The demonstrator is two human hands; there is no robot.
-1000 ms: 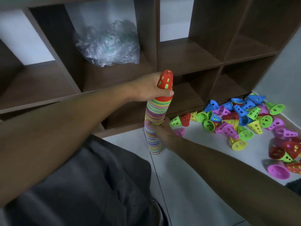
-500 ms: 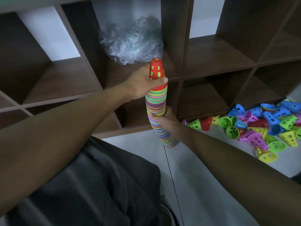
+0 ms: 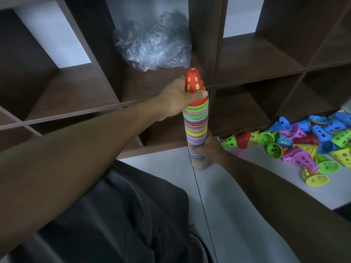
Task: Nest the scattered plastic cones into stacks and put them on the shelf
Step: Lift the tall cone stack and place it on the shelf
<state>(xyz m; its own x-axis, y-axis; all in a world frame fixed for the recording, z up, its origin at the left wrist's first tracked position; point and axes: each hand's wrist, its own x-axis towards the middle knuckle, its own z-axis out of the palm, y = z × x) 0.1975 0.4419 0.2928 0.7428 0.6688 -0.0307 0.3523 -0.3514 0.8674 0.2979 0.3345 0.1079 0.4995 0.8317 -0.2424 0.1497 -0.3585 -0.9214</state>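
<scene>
Trousers (image 3: 117, 215): dark grey cloth over the person's leg, nearest of all, below and left of the cone stack.
Floor (image 3: 237, 196): pale tile, a dark joint line running from the foot of the cone stack toward the viewer.
Cone stack (image 3: 196, 130): tall column of nested plastic cones in many colours, standing near upright with its base on the floor, just in front of the shelf's bottom edge.
Right hand (image 3: 210, 147): wrapped round the lower part of the cone stack from its right side, fingers curled behind it; grip closed on the stack.
Left hand (image 3: 178, 98): closed round the upper part of the cone stack from its left side, thumb lying across the front just under the red cone.
Red cone (image 3: 193, 82): topmost piece of the cone stack, green showing through its holes.
Loose cones (image 3: 303, 141): scattered heap of blue, green, yellow, pink and red, on the floor to the right of the cone stack.
Shelf (image 3: 214, 44): dark brown open cubbies, directly behind the cone stack.
Plastic bag (image 3: 152, 44): crumpled, clear, in the cubby above and left of the cone stack's top.
</scene>
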